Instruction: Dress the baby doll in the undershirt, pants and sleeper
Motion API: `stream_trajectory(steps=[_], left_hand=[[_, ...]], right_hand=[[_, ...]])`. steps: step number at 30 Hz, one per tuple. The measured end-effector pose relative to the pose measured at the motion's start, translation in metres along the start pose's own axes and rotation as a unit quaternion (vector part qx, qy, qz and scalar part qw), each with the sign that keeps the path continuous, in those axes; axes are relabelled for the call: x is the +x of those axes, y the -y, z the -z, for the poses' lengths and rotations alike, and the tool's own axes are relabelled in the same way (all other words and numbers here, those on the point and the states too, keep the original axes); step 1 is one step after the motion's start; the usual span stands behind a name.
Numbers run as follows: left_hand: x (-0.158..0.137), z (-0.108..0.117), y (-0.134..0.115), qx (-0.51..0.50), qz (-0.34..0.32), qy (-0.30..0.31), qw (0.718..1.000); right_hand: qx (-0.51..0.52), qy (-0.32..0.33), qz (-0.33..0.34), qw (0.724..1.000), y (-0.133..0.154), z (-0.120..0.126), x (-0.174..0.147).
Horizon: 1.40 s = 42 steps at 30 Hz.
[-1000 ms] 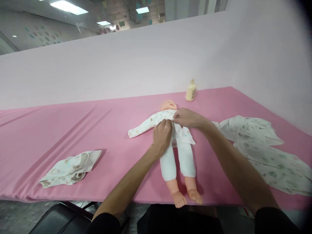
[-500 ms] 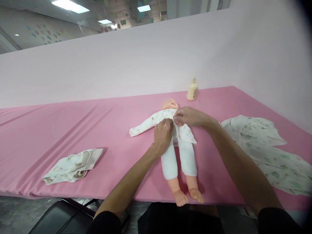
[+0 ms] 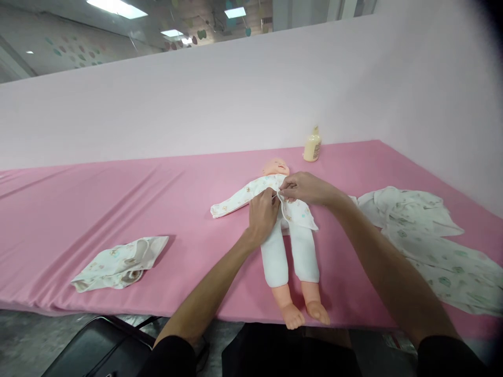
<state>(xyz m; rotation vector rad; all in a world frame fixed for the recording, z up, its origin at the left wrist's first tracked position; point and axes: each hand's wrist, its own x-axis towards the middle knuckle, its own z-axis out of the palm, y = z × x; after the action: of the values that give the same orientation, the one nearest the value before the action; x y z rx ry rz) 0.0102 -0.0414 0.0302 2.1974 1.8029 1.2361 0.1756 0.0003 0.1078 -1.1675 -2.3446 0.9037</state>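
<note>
A baby doll (image 3: 293, 311) lies on its back on the pink-covered table, feet toward me. It wears a white printed baby shirt (image 3: 301, 213), one sleeve stretched out to the left; its legs are white to below the knees. Over the chest, my left hand (image 3: 264, 213) is closed with its fingers pinching the shirt's front edge. My right hand (image 3: 301, 187) pinches the shirt front just to the right, fingertips close to the left hand's. Whatever fastening lies between the fingertips is too small to make out. The doll's far arm is hidden behind my right hand and forearm.
A cream pump bottle (image 3: 312, 146) stands behind the doll near the white wall. Folded printed baby clothing (image 3: 120, 264) lies at left on the pink sheet (image 3: 188, 246). A white leaf-print cloth (image 3: 424, 235) is heaped at right. A black chair (image 3: 98, 348) stands below the front edge.
Both hands stay at the shirt front, with only slight finger movement. The whole view has shifted a little; the doll and the other things lie as before.
</note>
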Motion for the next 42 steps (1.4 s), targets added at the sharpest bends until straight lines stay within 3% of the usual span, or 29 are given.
stream_trajectory(steps=[6,11,15,22,27,33,42], left_hand=[[0.001,0.004,-0.004,-0.049,0.036,0.019,0.998],[0.004,0.007,-0.008,-0.121,0.087,0.026,0.988],[0.006,0.012,-0.009,-0.175,0.122,0.045,0.976],[0.006,0.023,-0.008,-0.309,0.177,0.110,0.928],[0.009,0.026,-0.006,-0.374,0.243,0.138,0.885],[0.014,0.034,-0.005,-0.438,0.273,0.155,0.842],[0.014,0.035,-0.002,-0.464,0.278,0.150,0.828]], right_hand=[[-0.099,0.004,0.043,0.994,0.002,-0.005,-0.001],[-0.206,0.011,0.094,0.974,-0.002,-0.013,0.001],[-0.269,0.010,0.091,0.959,0.001,-0.019,-0.003],[-0.286,0.007,0.083,0.954,0.007,-0.018,-0.010],[-0.307,0.017,0.085,0.948,0.005,-0.022,-0.009],[-0.346,0.018,0.075,0.935,0.005,-0.027,-0.010],[-0.364,0.019,0.084,0.927,0.020,-0.032,-0.027]])
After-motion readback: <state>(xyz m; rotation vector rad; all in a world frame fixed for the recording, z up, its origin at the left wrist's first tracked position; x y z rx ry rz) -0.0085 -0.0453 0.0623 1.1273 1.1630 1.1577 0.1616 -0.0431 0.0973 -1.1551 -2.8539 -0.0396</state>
